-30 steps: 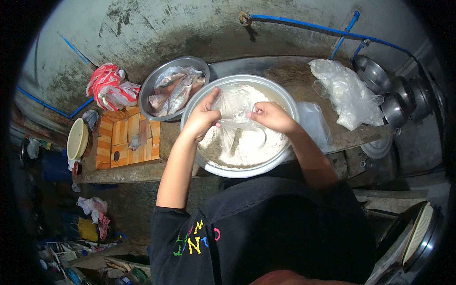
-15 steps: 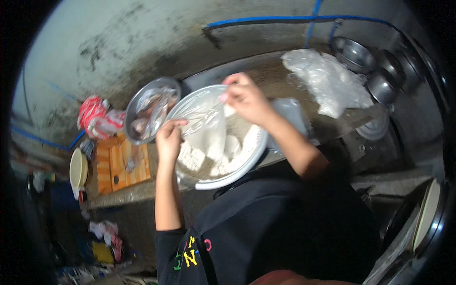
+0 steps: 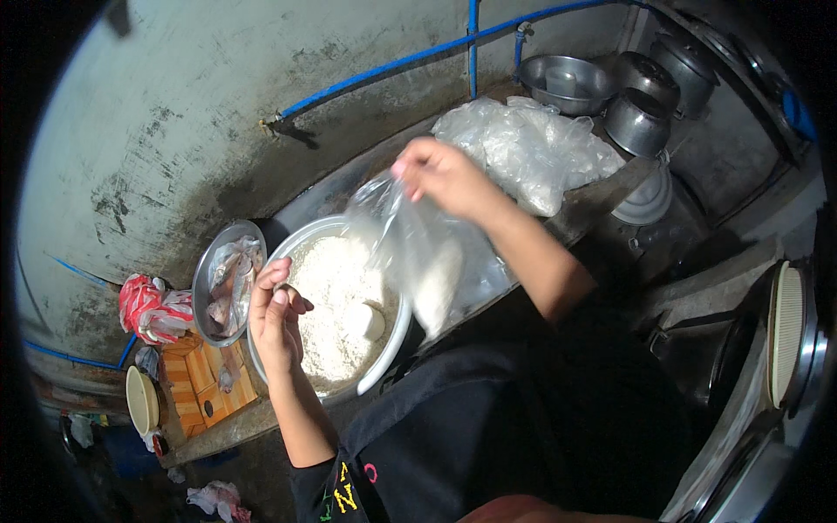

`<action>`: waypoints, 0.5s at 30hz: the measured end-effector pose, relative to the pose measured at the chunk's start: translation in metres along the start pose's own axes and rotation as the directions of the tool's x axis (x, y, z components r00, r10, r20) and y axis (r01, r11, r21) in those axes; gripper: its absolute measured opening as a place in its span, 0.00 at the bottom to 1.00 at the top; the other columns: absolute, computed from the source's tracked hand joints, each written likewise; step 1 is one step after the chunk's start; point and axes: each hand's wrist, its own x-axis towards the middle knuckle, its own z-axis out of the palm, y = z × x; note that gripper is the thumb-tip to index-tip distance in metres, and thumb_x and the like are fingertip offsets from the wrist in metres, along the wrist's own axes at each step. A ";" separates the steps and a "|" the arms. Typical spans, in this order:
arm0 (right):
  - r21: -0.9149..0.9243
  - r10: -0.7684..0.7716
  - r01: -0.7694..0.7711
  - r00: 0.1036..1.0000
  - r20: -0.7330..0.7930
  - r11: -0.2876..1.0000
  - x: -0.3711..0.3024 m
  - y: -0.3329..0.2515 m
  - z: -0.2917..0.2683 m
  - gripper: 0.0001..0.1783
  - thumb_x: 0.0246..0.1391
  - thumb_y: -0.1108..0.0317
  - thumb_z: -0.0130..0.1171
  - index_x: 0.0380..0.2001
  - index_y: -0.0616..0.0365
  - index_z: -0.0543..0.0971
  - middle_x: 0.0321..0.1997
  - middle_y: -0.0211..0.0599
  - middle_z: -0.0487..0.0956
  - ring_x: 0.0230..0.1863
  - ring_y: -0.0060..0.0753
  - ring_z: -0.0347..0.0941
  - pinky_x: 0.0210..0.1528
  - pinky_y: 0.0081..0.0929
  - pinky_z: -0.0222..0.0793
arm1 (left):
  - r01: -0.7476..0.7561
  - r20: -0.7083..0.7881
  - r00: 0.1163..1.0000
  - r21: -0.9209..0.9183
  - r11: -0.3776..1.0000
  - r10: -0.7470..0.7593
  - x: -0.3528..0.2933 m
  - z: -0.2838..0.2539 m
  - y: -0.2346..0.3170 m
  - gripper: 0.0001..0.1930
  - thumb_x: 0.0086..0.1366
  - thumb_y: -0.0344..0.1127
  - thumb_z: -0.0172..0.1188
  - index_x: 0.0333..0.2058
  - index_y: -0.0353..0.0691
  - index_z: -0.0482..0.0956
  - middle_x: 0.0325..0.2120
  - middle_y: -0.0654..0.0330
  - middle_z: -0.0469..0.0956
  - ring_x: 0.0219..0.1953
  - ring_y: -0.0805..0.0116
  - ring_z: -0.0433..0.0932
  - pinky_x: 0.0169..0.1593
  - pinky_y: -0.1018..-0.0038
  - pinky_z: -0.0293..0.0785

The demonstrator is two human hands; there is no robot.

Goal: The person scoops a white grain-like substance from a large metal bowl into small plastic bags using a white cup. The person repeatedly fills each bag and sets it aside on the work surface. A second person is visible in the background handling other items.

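Observation:
My right hand pinches the top of a clear plastic bag, which hangs with white powder in its lower part. The bag is over the right side of a large white basin. White powder that looks like flour fills much of the basin, and a small white cup sits in it. Over the basin's left rim is my left hand, holding nothing, its fingers loosely bent and apart. A metal bowl left of the basin holds pinkish pieces and clear plastic.
Clear plastic bags lie to the right, before a metal basin and dark metal pots. At left are an orange wooden slatted piece, a red-and-white plastic bag and a cream basin. A blue pipe runs along the wall.
My left hand has let go of the plastic bag and moved to the basin's left rim. My right hand has carried the bag rightward across the basin. The view has shifted and turned.

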 end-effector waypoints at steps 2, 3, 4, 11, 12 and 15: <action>-0.037 -0.080 0.075 0.985 -0.154 0.996 0.013 0.008 -0.040 0.07 0.52 0.67 0.52 0.26 0.58 0.73 0.26 0.29 0.73 0.25 0.17 0.68 0.29 0.17 0.67 | 0.055 0.006 0.998 0.002 0.998 -0.055 -0.010 -0.002 -0.012 0.14 0.56 0.30 0.48 0.42 0.35 0.69 0.47 0.55 0.66 0.23 0.81 0.65 0.31 0.80 0.69; -0.094 -0.101 0.084 0.977 -0.186 0.992 0.022 0.010 -0.058 0.07 0.52 0.66 0.53 0.24 0.58 0.73 0.23 0.29 0.73 0.23 0.18 0.68 0.27 0.17 0.66 | 0.094 0.005 0.996 -0.028 0.995 -0.094 -0.014 -0.003 -0.015 0.14 0.56 0.30 0.49 0.42 0.35 0.69 0.46 0.54 0.66 0.23 0.80 0.66 0.31 0.80 0.69; -0.151 -0.124 0.093 0.969 -0.212 0.984 0.033 0.012 -0.076 0.08 0.51 0.66 0.53 0.23 0.59 0.73 0.20 0.29 0.73 0.21 0.18 0.69 0.25 0.17 0.65 | 0.131 0.002 0.991 -0.058 0.990 -0.131 -0.019 -0.003 -0.019 0.15 0.55 0.30 0.49 0.42 0.35 0.69 0.46 0.54 0.67 0.24 0.80 0.67 0.32 0.80 0.69; -0.549 -0.402 0.055 0.742 -0.536 0.834 0.102 0.070 -0.230 0.13 0.48 0.61 0.55 0.27 0.62 0.75 0.20 0.36 0.75 0.22 0.27 0.70 0.28 0.25 0.66 | 0.237 -0.143 0.960 -0.040 0.971 -0.240 -0.036 -0.003 -0.029 0.16 0.55 0.31 0.50 0.43 0.34 0.68 0.44 0.54 0.69 0.25 0.78 0.69 0.33 0.80 0.69; -0.579 -0.406 0.020 0.733 -0.546 0.815 0.102 0.088 -0.255 0.14 0.47 0.60 0.55 0.27 0.62 0.75 0.21 0.39 0.75 0.23 0.32 0.71 0.29 0.27 0.66 | 0.249 -0.157 0.955 -0.032 0.968 -0.251 -0.039 -0.004 -0.030 0.16 0.55 0.31 0.50 0.43 0.34 0.68 0.44 0.54 0.69 0.25 0.78 0.69 0.33 0.80 0.69; -0.751 -0.285 -0.339 0.775 -0.564 0.567 0.071 0.149 -0.287 0.13 0.46 0.59 0.54 0.24 0.60 0.76 0.25 0.47 0.75 0.30 0.46 0.72 0.36 0.35 0.66 | 0.288 -0.208 0.935 -0.026 0.957 -0.287 -0.053 -0.011 -0.037 0.16 0.55 0.32 0.49 0.43 0.34 0.68 0.43 0.55 0.70 0.25 0.78 0.69 0.33 0.80 0.68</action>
